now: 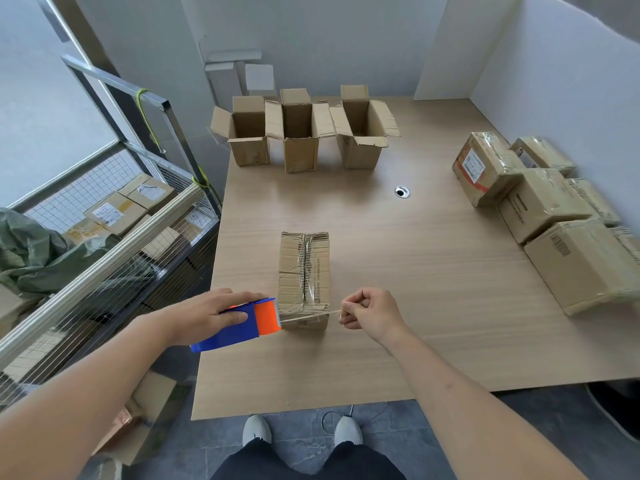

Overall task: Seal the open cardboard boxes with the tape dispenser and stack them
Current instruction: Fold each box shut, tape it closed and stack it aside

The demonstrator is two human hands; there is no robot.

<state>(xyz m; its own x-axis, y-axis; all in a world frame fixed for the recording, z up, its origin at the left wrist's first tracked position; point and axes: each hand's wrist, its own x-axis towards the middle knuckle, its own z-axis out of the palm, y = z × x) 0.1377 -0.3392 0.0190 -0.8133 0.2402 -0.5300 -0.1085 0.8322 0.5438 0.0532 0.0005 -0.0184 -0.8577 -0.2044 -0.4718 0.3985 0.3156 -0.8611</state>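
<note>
A closed cardboard box lies lengthways in the middle of the wooden table, with clear tape along its top seam. My left hand grips a blue and orange tape dispenser just left of the box's near end. My right hand pinches the free end of the clear tape strip, which stretches from the dispenser across the box's near end. Three open cardboard boxes stand upright in a row at the table's far side, flaps up.
Several sealed boxes are piled at the table's right edge against the wall. A cable hole sits in the tabletop. A wire-mesh cart holding parcels stands to the left. My shoes show below the near edge.
</note>
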